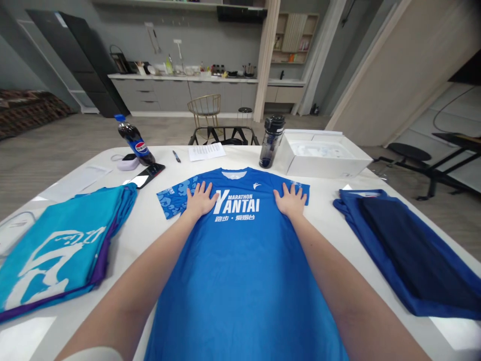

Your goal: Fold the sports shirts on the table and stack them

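Note:
A blue T-shirt (pixel 240 260) with white lettering lies spread out on the white table (pixel 173 175), its collar at the far end and both short sleeves out to the sides. My left hand (pixel 201 199) rests flat on the shirt near the patterned left sleeve, fingers spread. On the other side, my right hand (pixel 290 200) lies flat by the right sleeve, its fingers also apart. Neither hand grips the fabric. The shirt's lower end runs out of view at the bottom, between my forearms.
Folded turquoise and purple clothes (pixel 63 250) lie left, folded navy and blue clothes (pixel 409 250) right. Along the far side are a cola bottle (pixel 135 141), phone (pixel 150 175), pen (pixel 176 156), paper (pixel 206 151), dark tumbler (pixel 271 143) and open white box (pixel 325 155).

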A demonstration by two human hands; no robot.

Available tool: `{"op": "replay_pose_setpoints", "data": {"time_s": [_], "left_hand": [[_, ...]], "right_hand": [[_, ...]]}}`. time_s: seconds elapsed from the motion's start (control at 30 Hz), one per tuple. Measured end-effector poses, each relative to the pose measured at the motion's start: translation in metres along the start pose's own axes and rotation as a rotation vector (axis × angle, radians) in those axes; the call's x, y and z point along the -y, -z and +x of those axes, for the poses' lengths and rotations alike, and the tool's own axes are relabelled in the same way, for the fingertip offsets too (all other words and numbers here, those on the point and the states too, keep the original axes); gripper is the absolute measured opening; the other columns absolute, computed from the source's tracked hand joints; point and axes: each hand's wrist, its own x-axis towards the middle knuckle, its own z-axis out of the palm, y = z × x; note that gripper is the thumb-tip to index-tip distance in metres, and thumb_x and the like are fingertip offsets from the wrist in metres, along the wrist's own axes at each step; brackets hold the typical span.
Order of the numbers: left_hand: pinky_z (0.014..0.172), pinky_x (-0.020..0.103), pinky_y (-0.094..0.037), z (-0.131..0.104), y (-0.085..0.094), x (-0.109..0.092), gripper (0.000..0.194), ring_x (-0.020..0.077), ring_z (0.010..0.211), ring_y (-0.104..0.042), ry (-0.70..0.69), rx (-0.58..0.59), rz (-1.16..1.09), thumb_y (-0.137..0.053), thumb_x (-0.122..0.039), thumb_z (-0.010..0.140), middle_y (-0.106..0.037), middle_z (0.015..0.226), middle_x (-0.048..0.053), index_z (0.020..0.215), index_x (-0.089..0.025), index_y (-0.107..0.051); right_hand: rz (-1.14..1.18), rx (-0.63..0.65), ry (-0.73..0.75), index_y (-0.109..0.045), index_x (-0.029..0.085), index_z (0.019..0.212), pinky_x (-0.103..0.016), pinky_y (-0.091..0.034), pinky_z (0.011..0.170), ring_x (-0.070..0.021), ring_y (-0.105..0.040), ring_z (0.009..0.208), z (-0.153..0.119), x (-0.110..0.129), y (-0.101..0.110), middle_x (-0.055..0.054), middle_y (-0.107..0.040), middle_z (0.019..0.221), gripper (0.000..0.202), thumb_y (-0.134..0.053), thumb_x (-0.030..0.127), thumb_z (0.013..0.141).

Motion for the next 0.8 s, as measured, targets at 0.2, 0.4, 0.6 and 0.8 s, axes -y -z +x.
{"op": "replay_pose_setpoints", "data": {"time_s": [0.2,0.4,0.6,0.8], "left_hand": [[0.127,0.057,-0.005,-0.022,0.001,-0.061,0.067,0.0269,0.159,-0.015,-0.300,-0.079,-0.023,-0.021,-0.060,0.103,-0.020,0.171,0.004,0.163,-0.030,-0.028],[0.125,0.063,-0.004,-0.053,-0.019,-0.095,0.068,0.0319,0.158,-0.016,-0.351,0.001,-0.056,-0.026,-0.071,0.098,-0.025,0.170,0.000,0.159,-0.041,-0.035],[0.126,0.063,-0.004,-0.061,-0.014,-0.091,0.064,0.0328,0.155,-0.024,-0.356,-0.039,-0.051,-0.033,-0.070,0.097,-0.033,0.167,0.000,0.154,-0.043,-0.043],[0.117,0.052,-0.034,-0.004,0.008,-0.115,0.042,0.0300,0.126,-0.058,-0.340,-0.128,-0.060,-0.039,-0.045,0.103,-0.066,0.131,0.012,0.132,-0.025,-0.063]], "right_hand": [[0.014,0.008,-0.007,-0.032,0.025,0.163,-0.062,-0.008,0.122,-0.0413,-0.017,0.154,-0.001,0.001,0.004,-0.013,-0.025,0.169,0.082,-0.017,0.072,0.098],[0.013,0.004,-0.002,-0.031,0.025,0.163,-0.063,-0.008,0.122,-0.0421,-0.017,0.153,-0.003,0.002,0.003,-0.013,-0.025,0.169,0.084,-0.015,0.074,0.097],[0.011,0.071,0.026,-0.038,0.028,0.161,-0.066,-0.019,0.117,-0.0462,-0.026,0.148,0.006,-0.004,0.016,-0.012,-0.031,0.166,0.087,-0.016,0.080,0.094],[0.079,-0.012,0.083,-0.060,0.026,0.142,-0.057,-0.041,0.107,-0.0377,-0.051,0.130,0.032,-0.055,0.046,-0.015,-0.058,0.142,0.059,-0.032,0.059,0.102]]}}
